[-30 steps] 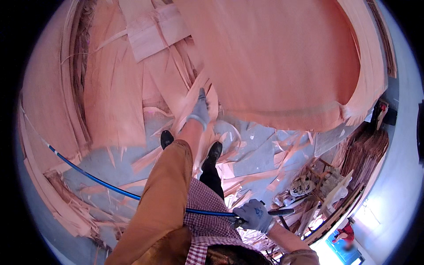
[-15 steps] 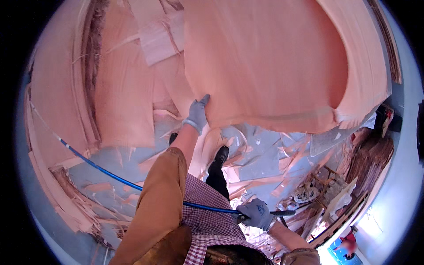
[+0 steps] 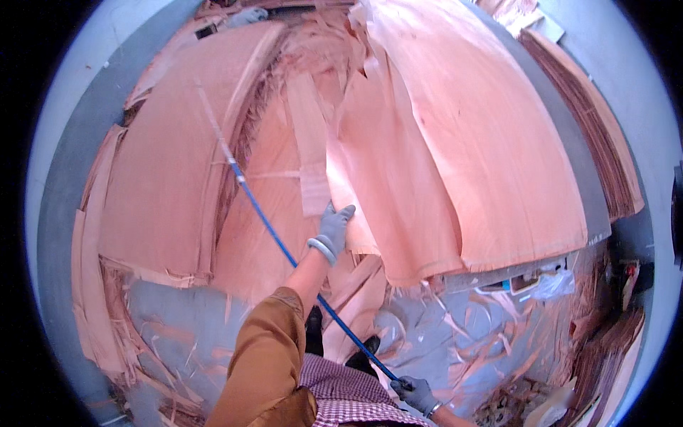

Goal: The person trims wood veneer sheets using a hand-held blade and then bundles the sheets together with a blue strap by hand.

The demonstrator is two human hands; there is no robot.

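My left hand [image 3: 333, 231], in a grey glove, is closed on the near left edge of a thin wood veneer sheet [image 3: 398, 185]. The sheet is lifted and curls over lengthwise beside a broad stack of veneer [image 3: 498, 164]. Low in the view, my right hand [image 3: 414, 395], gloved too, grips the near end of a long blue rod [image 3: 267, 222]. The rod slants up to the far left, passing beside my left forearm. Its pale, thin tip lies over the left veneer stack [image 3: 171, 156].
Veneer scraps [image 3: 469, 349] litter the grey floor [image 3: 171, 313] around my feet. At the right, dark-edged veneer sheets [image 3: 583, 114] lie along the wall. A plastic bag [image 3: 555, 285] sits by the right stack's near end, and another veneer pile [image 3: 605, 377] is at the lower right.
The large sheet has swung from a wide, raised curve into a narrower fold. The rod now points farther forward, and the view has shifted to show more of the far stacks.
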